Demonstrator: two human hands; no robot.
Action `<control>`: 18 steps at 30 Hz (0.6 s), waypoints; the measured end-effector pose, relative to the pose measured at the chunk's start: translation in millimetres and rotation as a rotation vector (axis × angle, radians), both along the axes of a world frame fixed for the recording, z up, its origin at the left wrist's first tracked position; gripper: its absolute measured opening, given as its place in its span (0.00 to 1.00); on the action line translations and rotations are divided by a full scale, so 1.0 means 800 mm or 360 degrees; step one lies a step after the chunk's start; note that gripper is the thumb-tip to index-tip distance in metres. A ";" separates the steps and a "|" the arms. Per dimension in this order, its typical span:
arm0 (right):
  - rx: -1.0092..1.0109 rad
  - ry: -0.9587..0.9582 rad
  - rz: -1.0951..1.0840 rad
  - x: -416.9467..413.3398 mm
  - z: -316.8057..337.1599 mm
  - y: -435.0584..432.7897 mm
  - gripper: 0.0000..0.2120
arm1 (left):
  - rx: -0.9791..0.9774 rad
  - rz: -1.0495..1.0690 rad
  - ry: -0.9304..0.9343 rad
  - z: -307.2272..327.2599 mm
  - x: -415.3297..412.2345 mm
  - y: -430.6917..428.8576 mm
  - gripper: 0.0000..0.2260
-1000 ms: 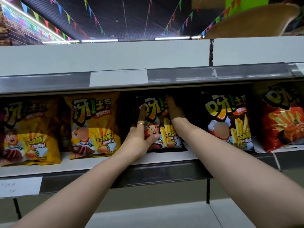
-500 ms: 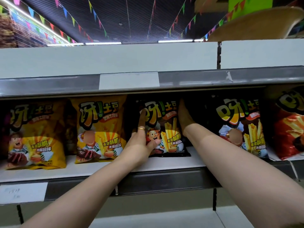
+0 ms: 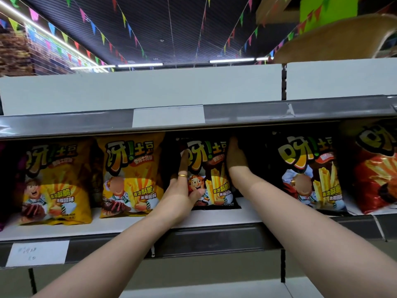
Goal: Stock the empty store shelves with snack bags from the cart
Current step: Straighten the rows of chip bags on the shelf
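Note:
A dark brown snack bag (image 3: 211, 168) stands upright on the white shelf (image 3: 139, 223), in the middle of the row. My left hand (image 3: 182, 190) holds the bag's left edge, thumb across the lower front and index finger pointing up along the side. My right hand (image 3: 235, 157) reaches into the shadow at the bag's upper right edge; its fingers are hidden behind the bag. Two yellow bags (image 3: 131, 175) (image 3: 53, 183) stand to the left. Another dark bag (image 3: 311, 171) and a red bag (image 3: 378, 168) stand to the right.
An upper shelf with a grey price rail (image 3: 257, 114) and blank label (image 3: 168, 116) overhangs the bags closely. The lower rail carries a handwritten label (image 3: 37, 252). A dark gap lies between the held bag and the dark bag on the right.
Both hands stay on the dark brown bag in the same places. The camera has drifted a little, so the shelf sits slightly lower and further right in view.

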State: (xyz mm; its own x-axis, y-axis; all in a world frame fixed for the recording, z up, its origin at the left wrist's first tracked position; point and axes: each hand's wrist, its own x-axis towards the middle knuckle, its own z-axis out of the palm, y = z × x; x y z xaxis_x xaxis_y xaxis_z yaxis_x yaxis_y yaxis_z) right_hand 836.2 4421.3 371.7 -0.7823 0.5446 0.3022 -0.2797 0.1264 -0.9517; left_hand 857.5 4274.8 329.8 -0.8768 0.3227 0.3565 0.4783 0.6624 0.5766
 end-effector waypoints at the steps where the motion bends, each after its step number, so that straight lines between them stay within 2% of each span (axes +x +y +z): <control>1: 0.0124 0.0012 -0.0060 0.004 -0.001 -0.004 0.29 | 0.0007 0.0008 -0.0009 0.000 0.000 0.002 0.28; 4: 0.0441 0.0025 -0.0013 0.011 -0.008 -0.012 0.32 | -0.0004 0.0020 -0.0010 -0.001 -0.001 0.006 0.29; 7: 0.0524 -0.0024 -0.0036 0.016 -0.003 -0.009 0.33 | 0.0008 0.0012 -0.0032 0.000 -0.001 0.008 0.28; 12: 0.0657 -0.0137 -0.0100 0.043 -0.002 -0.016 0.35 | 0.0253 -0.0057 0.0071 -0.001 0.010 0.003 0.39; 14: 0.0796 -0.0099 -0.0186 0.066 -0.005 -0.021 0.31 | 0.0354 -0.0064 0.0172 -0.001 0.019 0.002 0.41; 16: 0.0831 0.0210 -0.0240 0.090 -0.009 -0.021 0.20 | 0.0337 -0.0076 0.0364 0.000 0.028 0.003 0.42; 18: 0.0843 0.0391 -0.0337 0.112 -0.015 -0.012 0.16 | 0.0317 -0.0122 0.0606 -0.001 0.035 0.009 0.41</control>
State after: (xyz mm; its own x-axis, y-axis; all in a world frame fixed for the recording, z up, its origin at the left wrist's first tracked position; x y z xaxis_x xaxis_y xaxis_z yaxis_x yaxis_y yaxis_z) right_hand 925.7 4411.5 359.6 -0.5470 0.4072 0.7315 -0.3998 0.6406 -0.6556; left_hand 885.6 4282.3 329.0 -0.6471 0.2739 0.7115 0.7248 0.5106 0.4626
